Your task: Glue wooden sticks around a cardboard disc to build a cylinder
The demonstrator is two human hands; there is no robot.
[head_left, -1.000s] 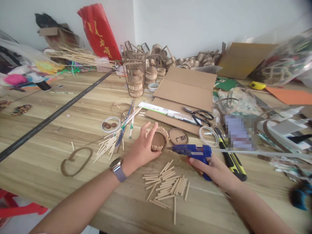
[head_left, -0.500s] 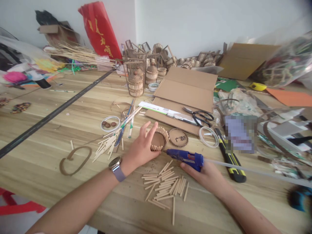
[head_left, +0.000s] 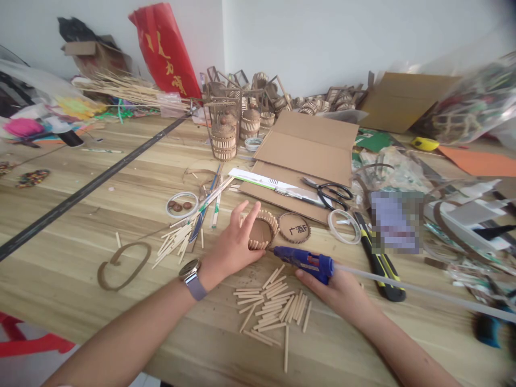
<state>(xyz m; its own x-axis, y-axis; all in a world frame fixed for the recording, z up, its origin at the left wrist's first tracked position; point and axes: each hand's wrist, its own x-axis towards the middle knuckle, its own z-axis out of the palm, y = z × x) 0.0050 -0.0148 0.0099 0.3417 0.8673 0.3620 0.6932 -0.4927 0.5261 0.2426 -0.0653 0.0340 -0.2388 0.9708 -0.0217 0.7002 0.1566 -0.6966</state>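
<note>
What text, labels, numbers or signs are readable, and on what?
"广酒" on the round cardboard disc; a third character follows, unclear.
"力" on the red bag, mid-column in gold; the other gold characters are too stylised or blurred to read.
Blue glue gun: pale label, too small to read.
White-and-green strip: dark printed marks, not legible.
Purple item: pixelated, unreadable.
No legible numbers or brands.

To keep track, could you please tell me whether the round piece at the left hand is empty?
Empty where visible: the round piece shows bare brown base inside its stick wall; the left hand hides part.
</note>
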